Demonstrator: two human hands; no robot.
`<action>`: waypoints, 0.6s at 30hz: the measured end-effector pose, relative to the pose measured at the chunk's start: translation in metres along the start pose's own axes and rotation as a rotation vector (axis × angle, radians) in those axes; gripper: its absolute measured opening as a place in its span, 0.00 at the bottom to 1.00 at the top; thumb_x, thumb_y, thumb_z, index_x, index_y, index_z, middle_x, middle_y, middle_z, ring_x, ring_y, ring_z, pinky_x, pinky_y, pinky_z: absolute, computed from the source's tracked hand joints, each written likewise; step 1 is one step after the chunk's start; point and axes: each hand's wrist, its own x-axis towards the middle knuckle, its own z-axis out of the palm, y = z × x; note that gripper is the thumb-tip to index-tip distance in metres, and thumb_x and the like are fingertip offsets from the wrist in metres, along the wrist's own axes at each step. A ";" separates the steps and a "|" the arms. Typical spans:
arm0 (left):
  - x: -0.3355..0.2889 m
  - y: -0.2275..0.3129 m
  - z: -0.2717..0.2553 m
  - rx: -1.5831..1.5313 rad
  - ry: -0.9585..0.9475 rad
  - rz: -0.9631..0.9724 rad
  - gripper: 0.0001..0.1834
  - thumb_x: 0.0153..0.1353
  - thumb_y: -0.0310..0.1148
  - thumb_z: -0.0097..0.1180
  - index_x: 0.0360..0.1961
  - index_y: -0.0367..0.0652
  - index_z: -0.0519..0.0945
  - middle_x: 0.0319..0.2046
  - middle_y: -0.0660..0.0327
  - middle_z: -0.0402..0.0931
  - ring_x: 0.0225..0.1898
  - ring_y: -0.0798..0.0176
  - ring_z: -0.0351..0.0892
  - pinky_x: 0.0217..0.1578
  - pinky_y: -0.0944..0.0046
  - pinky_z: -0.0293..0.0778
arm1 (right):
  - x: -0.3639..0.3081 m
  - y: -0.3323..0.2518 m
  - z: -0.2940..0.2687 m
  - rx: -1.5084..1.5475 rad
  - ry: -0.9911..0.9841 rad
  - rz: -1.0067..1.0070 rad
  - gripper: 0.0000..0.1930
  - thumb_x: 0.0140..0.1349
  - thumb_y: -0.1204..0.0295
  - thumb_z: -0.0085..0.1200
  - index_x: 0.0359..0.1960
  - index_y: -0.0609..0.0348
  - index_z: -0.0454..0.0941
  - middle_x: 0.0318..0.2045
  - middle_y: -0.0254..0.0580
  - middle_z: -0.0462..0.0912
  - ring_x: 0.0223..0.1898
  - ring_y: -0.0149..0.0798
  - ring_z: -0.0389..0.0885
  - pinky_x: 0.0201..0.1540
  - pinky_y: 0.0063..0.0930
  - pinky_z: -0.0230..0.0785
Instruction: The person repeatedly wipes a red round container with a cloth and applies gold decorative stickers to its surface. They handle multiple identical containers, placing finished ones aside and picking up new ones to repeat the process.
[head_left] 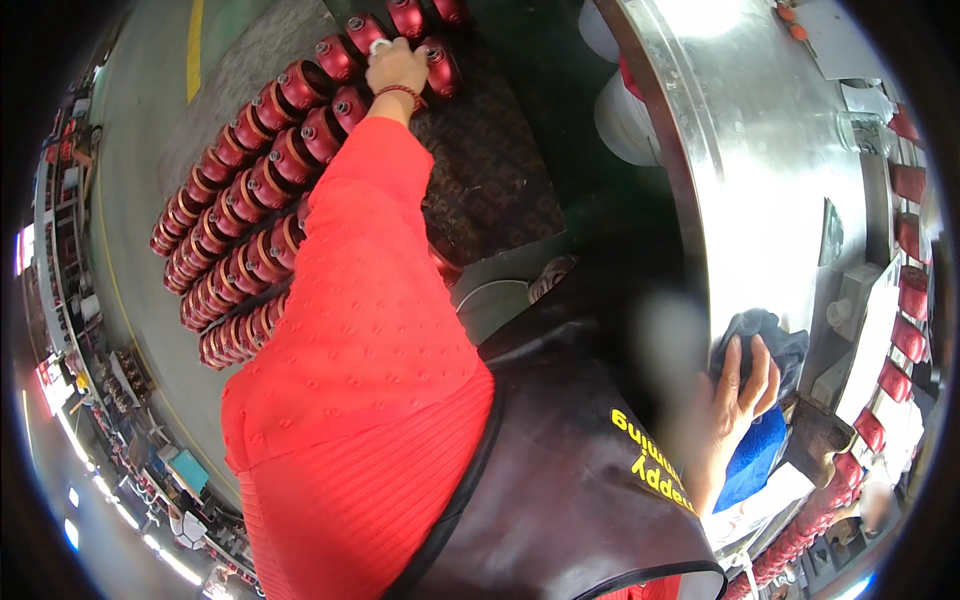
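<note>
Far out in front, my left hand (397, 68) reaches to the top end of rows of dark red round metal housings (290, 155). Its fingers are bent against the side of one red housing (440, 68), apparently gripping it; the fingertips are partly hidden. Something small and white shows at the fingers. On the steel worktable (745, 180) to the right, my right hand (742, 385) has its fingers curled over a bunched dark grey cloth (775, 345). A blue cloth (757, 455) lies beside that wrist.
The housings stand close together in several rows, next to a dark patterned board (490, 170). White buckets (627, 118) stand by the table's left edge. More red parts (910, 290) line the table's far right side. A clear jar (865, 132) stands at the upper right.
</note>
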 end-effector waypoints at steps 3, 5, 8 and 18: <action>-0.013 -0.033 -0.005 0.128 -0.125 -0.034 0.23 0.66 0.52 0.59 0.52 0.47 0.81 0.52 0.43 0.78 0.52 0.37 0.80 0.50 0.43 0.80 | 0.000 -0.001 0.001 0.005 -0.002 0.013 0.30 0.59 0.81 0.62 0.66 0.53 0.75 0.72 0.46 0.64 0.72 0.60 0.58 0.72 0.52 0.58; -0.016 -0.045 -0.002 0.039 -0.180 -0.052 0.20 0.68 0.48 0.59 0.52 0.44 0.80 0.51 0.41 0.79 0.50 0.36 0.83 0.49 0.43 0.81 | 0.000 -0.001 0.002 0.005 0.010 0.012 0.30 0.60 0.81 0.61 0.66 0.53 0.75 0.72 0.45 0.64 0.72 0.60 0.58 0.72 0.52 0.58; -0.014 -0.056 0.005 -0.002 -0.185 -0.018 0.18 0.69 0.43 0.57 0.51 0.42 0.79 0.49 0.39 0.81 0.47 0.36 0.85 0.46 0.43 0.82 | 0.000 0.000 0.003 -0.004 0.022 -0.001 0.30 0.60 0.81 0.61 0.66 0.53 0.75 0.72 0.46 0.64 0.72 0.60 0.58 0.72 0.52 0.58; -0.008 -0.058 -0.008 0.085 -0.163 0.062 0.21 0.68 0.49 0.57 0.54 0.49 0.81 0.51 0.43 0.81 0.53 0.36 0.82 0.51 0.41 0.79 | 0.000 0.000 0.002 0.003 0.018 -0.005 0.29 0.62 0.80 0.60 0.66 0.54 0.75 0.72 0.47 0.64 0.72 0.60 0.58 0.72 0.52 0.58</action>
